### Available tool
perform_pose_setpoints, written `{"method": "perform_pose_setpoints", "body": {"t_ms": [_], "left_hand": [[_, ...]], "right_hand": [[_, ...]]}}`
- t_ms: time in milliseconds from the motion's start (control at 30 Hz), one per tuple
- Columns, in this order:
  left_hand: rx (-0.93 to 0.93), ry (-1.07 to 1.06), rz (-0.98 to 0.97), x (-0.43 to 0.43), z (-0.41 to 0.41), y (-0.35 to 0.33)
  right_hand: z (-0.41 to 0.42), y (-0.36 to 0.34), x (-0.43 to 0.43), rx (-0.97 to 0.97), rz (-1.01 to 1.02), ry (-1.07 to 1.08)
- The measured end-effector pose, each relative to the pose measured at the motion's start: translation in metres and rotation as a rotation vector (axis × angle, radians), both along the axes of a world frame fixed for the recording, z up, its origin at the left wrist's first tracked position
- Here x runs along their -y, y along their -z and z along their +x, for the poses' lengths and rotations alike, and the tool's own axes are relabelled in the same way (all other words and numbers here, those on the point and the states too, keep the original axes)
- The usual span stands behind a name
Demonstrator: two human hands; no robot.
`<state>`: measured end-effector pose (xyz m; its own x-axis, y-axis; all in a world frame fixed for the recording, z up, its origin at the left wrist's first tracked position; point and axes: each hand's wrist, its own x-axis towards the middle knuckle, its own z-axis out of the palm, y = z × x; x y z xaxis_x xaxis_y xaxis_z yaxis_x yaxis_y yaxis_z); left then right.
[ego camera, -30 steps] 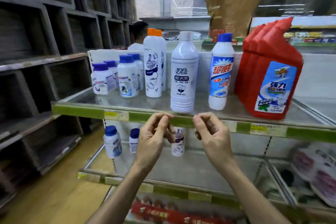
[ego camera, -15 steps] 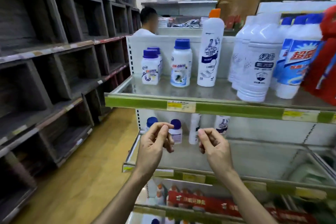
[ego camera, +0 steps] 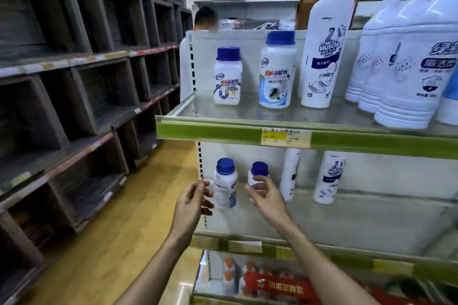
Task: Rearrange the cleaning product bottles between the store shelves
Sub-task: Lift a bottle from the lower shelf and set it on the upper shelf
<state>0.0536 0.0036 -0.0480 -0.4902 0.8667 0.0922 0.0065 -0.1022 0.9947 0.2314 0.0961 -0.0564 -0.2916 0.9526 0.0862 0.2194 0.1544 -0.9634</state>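
The right hand (ego camera: 266,197) covers the lower body of the smaller blue-capped bottle (ego camera: 259,171) on the lower shelf (ego camera: 359,218), and blur makes it impossible to tell whether it grips. The left hand (ego camera: 193,202), fingers loosely curled, is just beside the taller blue-capped bottle (ego camera: 226,187), contact likewise unclear. The upper shelf (ego camera: 210,131) rail hides the tops of the neighbouring white bottles (ego camera: 327,181).

We see a slim blue-capped bottle (ego camera: 225,184) and a shorter blue-capped bottle (ego camera: 259,174) upright on the lower shelf (ego camera: 347,218), and a tall orange-capped bottle (ego camera: 326,44) on the upper shelf (ego camera: 223,131).
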Motion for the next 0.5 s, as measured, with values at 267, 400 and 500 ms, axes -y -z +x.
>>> {"method": "perform_pose_setpoints", "body": {"t_ms": [267, 400, 500], "left_hand": [[0.099, -0.059, -0.047, -0.043, -0.022, 0.053], [0.065, -0.059, -0.054, -0.059, -0.02, 0.063], [0.07, -0.075, -0.059, -0.067, -0.017, 0.066]], "right_hand": [[-0.066, 0.023, -0.053, 0.016, 0.054, -0.118], [-0.083, 0.03, -0.071, -0.002, 0.09, -0.145], [-0.087, 0.033, -0.078, -0.012, 0.089, -0.149]]}}
